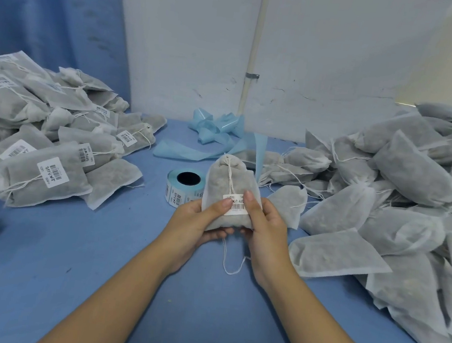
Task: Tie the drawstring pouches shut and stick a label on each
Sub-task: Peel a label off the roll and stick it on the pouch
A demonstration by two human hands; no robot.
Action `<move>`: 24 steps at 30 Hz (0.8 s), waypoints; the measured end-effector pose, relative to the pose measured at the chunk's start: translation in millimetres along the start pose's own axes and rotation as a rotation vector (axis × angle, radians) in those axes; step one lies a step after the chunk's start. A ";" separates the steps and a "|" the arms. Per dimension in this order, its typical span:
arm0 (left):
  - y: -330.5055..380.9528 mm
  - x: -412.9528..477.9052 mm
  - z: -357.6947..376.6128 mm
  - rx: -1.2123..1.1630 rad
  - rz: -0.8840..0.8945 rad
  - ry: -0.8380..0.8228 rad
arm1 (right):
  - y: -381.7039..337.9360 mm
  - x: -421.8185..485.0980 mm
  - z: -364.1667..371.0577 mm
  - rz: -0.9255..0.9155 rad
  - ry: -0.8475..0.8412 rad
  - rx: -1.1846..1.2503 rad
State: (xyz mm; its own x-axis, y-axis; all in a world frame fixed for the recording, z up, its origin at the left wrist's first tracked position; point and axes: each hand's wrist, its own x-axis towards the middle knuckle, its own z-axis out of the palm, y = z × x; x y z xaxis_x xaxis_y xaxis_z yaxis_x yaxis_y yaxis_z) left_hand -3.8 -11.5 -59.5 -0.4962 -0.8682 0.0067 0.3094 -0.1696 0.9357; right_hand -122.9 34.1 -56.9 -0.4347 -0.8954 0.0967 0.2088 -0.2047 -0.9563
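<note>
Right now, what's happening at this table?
A person holds one pouch upright over the table. The left hand and right hand grip its lower half, with both thumbs on a barcode label on its front. Its neck is cinched, and the string hangs below the hands. The left pile carries labels; the right pile shows none. The roll sits just behind the pouch, with blue backing strip lying beyond it.
</note>
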 end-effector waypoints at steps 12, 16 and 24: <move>17.6 0.5 3.0 0.141 0.064 0.126 | 0.0 1.5 0.3 -0.013 0.021 0.003; 44.1 11.4 -14.7 -0.302 0.310 0.130 | 1.3 2.5 0.7 -0.004 0.035 0.005; 35.5 8.4 -18.1 -0.292 0.255 0.154 | 2.1 2.3 -1.7 -0.307 0.094 -0.440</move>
State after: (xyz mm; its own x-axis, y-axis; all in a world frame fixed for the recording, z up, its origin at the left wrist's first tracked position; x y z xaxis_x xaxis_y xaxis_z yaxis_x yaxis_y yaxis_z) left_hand 17.7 -33.3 -32.5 -0.2534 -0.9553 0.1520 0.6347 -0.0456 0.7714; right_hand -125.0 32.3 -59.2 -0.4987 -0.7772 0.3838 -0.3178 -0.2479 -0.9152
